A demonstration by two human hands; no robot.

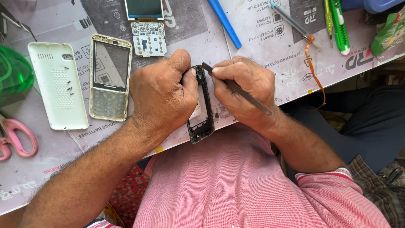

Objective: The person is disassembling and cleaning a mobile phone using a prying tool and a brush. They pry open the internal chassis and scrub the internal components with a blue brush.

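Head view looks straight down on my work at the near edge of the bench. My left hand is curled tight around the black phone frame, pinching its upper part between thumb and fingers so it stands off the bench edge, its lower end hanging toward my lap. My right hand is closed on a thin metal pry tool, held like a pen, with the tip touching the top corner of the frame just beside my left thumb.

Much of the stripping looks done already. The white back cover lies inside-up toward the left edge, with a few small dark screws resting on it. Just beside it lies the pale front housing with its keypad area. Toward the far edge sits the circuit board with its screen, apart from the rest. I judge what is left is working this black frame with the tool.

Pink-handled scissors lie at the left edge; a blue pen and a green cutter lie along the far edge.
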